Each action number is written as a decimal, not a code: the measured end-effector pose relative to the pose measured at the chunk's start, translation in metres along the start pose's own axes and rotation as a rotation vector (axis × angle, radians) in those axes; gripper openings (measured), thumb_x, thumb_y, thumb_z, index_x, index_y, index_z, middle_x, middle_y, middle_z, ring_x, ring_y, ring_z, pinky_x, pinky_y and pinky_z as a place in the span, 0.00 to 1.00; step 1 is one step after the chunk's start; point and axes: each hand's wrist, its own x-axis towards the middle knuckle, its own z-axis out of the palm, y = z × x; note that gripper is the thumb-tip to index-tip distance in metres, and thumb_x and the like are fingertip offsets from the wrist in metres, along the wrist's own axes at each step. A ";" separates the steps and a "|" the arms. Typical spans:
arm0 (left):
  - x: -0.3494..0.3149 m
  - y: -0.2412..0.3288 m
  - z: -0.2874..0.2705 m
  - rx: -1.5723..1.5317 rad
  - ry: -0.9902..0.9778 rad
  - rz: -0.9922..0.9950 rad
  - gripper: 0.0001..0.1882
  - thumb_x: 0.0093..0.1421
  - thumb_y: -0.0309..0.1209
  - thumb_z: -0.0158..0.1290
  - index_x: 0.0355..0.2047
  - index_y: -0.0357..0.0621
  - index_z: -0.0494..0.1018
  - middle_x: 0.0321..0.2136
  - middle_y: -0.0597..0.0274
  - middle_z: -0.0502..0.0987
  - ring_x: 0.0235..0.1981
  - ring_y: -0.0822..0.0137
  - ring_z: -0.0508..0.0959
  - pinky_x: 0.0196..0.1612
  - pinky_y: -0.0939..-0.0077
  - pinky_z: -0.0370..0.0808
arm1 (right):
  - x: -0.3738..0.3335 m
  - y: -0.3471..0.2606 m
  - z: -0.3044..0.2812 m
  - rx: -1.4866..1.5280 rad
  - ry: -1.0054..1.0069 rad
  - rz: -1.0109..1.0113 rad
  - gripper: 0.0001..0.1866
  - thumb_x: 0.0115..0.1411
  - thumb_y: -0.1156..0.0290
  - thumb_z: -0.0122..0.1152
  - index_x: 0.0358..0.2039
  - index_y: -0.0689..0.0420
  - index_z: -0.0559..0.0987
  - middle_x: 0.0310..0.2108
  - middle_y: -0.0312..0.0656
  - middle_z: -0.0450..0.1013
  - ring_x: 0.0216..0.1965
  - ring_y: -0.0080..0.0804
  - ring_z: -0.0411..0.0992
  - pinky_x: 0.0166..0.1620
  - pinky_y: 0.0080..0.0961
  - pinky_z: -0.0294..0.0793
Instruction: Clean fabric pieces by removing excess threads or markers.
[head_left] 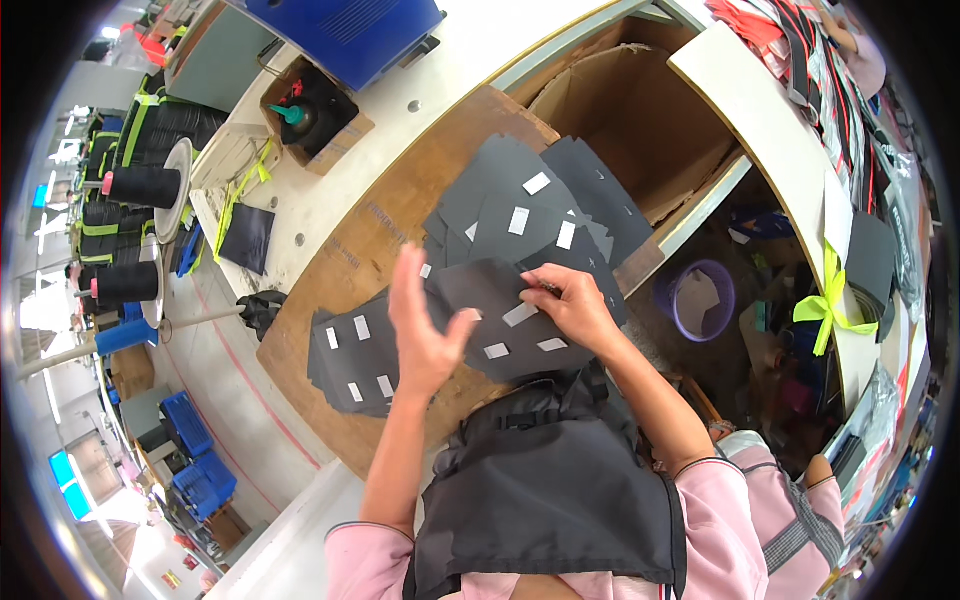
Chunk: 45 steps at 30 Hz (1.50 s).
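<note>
Dark grey flat panels with white rectangular patches lie before me on a brown board. My left hand (425,335) is raised over one panel (475,290), its fingers stretched up and thumb apart, holding nothing. On the right side of that panel, my right hand (575,308) has its fingertips pinched together. What sits in the pinch is too small and dark to name. A white patch (520,315) lies just below these fingertips. To the left is a pile of patched panels (345,350), partly behind my left forearm. Beyond my hands a larger pile of panels (500,190) fans out.
The brown board (330,260) rests on a white table (480,40). At the back stand a blue machine box (345,35) and a small carton (335,130) with a green-tipped bottle. A big cardboard box (610,110) and a purple basket (697,330) are to the right.
</note>
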 end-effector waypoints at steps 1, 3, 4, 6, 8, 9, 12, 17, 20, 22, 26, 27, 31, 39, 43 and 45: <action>0.011 0.013 0.001 0.274 -0.139 0.270 0.37 0.55 0.39 0.56 0.61 0.40 0.53 0.57 0.53 0.62 0.61 0.63 0.59 0.61 0.68 0.53 | 0.000 -0.013 -0.002 0.030 -0.102 0.000 0.10 0.53 0.76 0.61 0.37 0.61 0.75 0.23 0.32 0.72 0.26 0.15 0.68 0.31 0.16 0.68; 0.026 0.012 0.003 0.072 -0.423 0.104 0.36 0.48 0.39 0.61 0.55 0.40 0.62 0.48 0.55 0.70 0.52 0.59 0.67 0.54 0.65 0.63 | 0.001 -0.027 -0.003 0.038 -0.121 -0.001 0.10 0.53 0.77 0.61 0.37 0.61 0.75 0.23 0.32 0.72 0.27 0.15 0.69 0.32 0.16 0.69; 0.030 0.007 0.004 -0.100 -0.571 -0.078 0.32 0.49 0.38 0.61 0.52 0.39 0.66 0.45 0.56 0.74 0.48 0.62 0.71 0.50 0.68 0.67 | 0.002 -0.030 -0.003 0.047 -0.136 0.000 0.10 0.53 0.77 0.61 0.37 0.61 0.75 0.22 0.32 0.73 0.28 0.15 0.70 0.33 0.16 0.69; 0.028 0.007 0.004 -0.363 -0.646 -0.334 0.27 0.50 0.37 0.61 0.48 0.37 0.68 0.40 0.58 0.75 0.42 0.65 0.73 0.45 0.72 0.70 | -0.001 -0.030 0.001 0.028 -0.105 0.008 0.13 0.52 0.77 0.62 0.39 0.60 0.74 0.26 0.36 0.74 0.28 0.20 0.72 0.33 0.18 0.70; 0.020 0.005 0.009 -0.629 -0.712 -0.603 0.23 0.52 0.35 0.60 0.45 0.36 0.71 0.36 0.61 0.77 0.37 0.69 0.76 0.40 0.75 0.73 | -0.011 -0.036 0.007 -0.250 0.278 -0.250 0.17 0.50 0.74 0.64 0.41 0.58 0.72 0.33 0.44 0.73 0.29 0.32 0.75 0.32 0.24 0.72; 0.015 0.006 0.014 -0.740 -0.595 -0.644 0.20 0.53 0.34 0.59 0.43 0.35 0.72 0.35 0.62 0.77 0.34 0.72 0.76 0.38 0.78 0.73 | -0.016 -0.036 0.006 -0.345 0.311 -0.307 0.20 0.50 0.73 0.65 0.43 0.56 0.70 0.36 0.43 0.70 0.28 0.36 0.74 0.30 0.26 0.72; 0.004 0.007 0.016 -0.909 -0.450 -0.740 0.16 0.56 0.32 0.57 0.40 0.34 0.72 0.34 0.61 0.77 0.34 0.73 0.76 0.38 0.78 0.73 | -0.041 -0.031 0.002 -0.365 0.273 -0.301 0.20 0.48 0.74 0.65 0.42 0.56 0.71 0.35 0.42 0.68 0.26 0.35 0.72 0.28 0.27 0.71; 0.003 0.017 0.013 -0.986 -0.418 -0.827 0.16 0.56 0.33 0.56 0.40 0.34 0.72 0.34 0.58 0.77 0.33 0.69 0.77 0.38 0.76 0.75 | -0.050 -0.021 0.002 -0.413 0.193 -0.332 0.17 0.46 0.77 0.65 0.38 0.55 0.74 0.32 0.40 0.67 0.27 0.37 0.70 0.28 0.28 0.69; 0.002 0.019 0.010 -0.961 -0.447 -0.812 0.15 0.56 0.33 0.56 0.39 0.34 0.72 0.34 0.58 0.77 0.33 0.69 0.77 0.37 0.76 0.75 | -0.045 -0.022 0.001 -0.400 0.213 -0.392 0.16 0.45 0.79 0.66 0.37 0.57 0.75 0.31 0.42 0.69 0.24 0.32 0.71 0.26 0.26 0.70; 0.001 0.017 0.009 -0.961 -0.449 -0.810 0.15 0.56 0.33 0.56 0.39 0.34 0.72 0.34 0.58 0.77 0.33 0.69 0.77 0.37 0.76 0.75 | -0.044 -0.024 0.000 -0.512 0.234 -0.456 0.16 0.45 0.79 0.66 0.37 0.57 0.76 0.29 0.41 0.69 0.24 0.33 0.71 0.25 0.26 0.69; 0.002 0.018 0.007 -0.987 -0.464 -0.861 0.15 0.57 0.32 0.55 0.39 0.34 0.72 0.33 0.58 0.77 0.32 0.69 0.77 0.37 0.75 0.75 | -0.046 -0.018 0.001 -0.509 0.254 -0.488 0.16 0.44 0.79 0.66 0.36 0.56 0.77 0.28 0.41 0.69 0.24 0.35 0.70 0.24 0.26 0.69; 0.001 0.018 0.007 -0.987 -0.463 -0.860 0.15 0.57 0.32 0.55 0.39 0.34 0.72 0.33 0.58 0.77 0.32 0.69 0.77 0.37 0.75 0.75 | -0.048 -0.017 0.001 -0.441 0.291 -0.498 0.16 0.44 0.79 0.66 0.36 0.56 0.77 0.28 0.41 0.69 0.24 0.35 0.70 0.24 0.26 0.68; 0.001 0.016 0.006 -0.998 -0.474 -0.874 0.15 0.57 0.32 0.55 0.40 0.33 0.72 0.33 0.58 0.77 0.33 0.68 0.77 0.37 0.74 0.75 | -0.047 -0.023 0.002 -0.382 0.234 -0.457 0.15 0.44 0.81 0.66 0.35 0.58 0.77 0.27 0.41 0.68 0.24 0.33 0.69 0.25 0.25 0.68; 0.002 0.000 -0.020 -1.149 -0.328 -0.931 0.15 0.55 0.28 0.57 0.40 0.33 0.69 0.35 0.55 0.76 0.37 0.65 0.77 0.39 0.71 0.76 | -0.019 0.006 -0.006 0.605 -0.203 0.397 0.18 0.58 0.64 0.58 0.46 0.58 0.69 0.20 0.28 0.56 0.18 0.14 0.54 0.19 0.13 0.55; -0.003 -0.015 -0.020 -1.307 -0.411 -0.914 0.16 0.55 0.28 0.57 0.41 0.33 0.68 0.35 0.56 0.76 0.37 0.64 0.78 0.40 0.68 0.77 | -0.014 0.023 0.019 1.063 -0.392 0.417 0.14 0.59 0.65 0.58 0.43 0.58 0.74 0.17 0.24 0.57 0.15 0.12 0.50 0.17 0.14 0.46; -0.006 -0.021 -0.021 -1.215 -0.236 -0.976 0.15 0.56 0.29 0.55 0.41 0.33 0.70 0.34 0.57 0.77 0.36 0.64 0.78 0.39 0.70 0.77 | -0.010 0.017 0.025 0.927 -0.273 0.390 0.15 0.59 0.65 0.59 0.44 0.58 0.73 0.17 0.24 0.57 0.15 0.12 0.49 0.17 0.14 0.46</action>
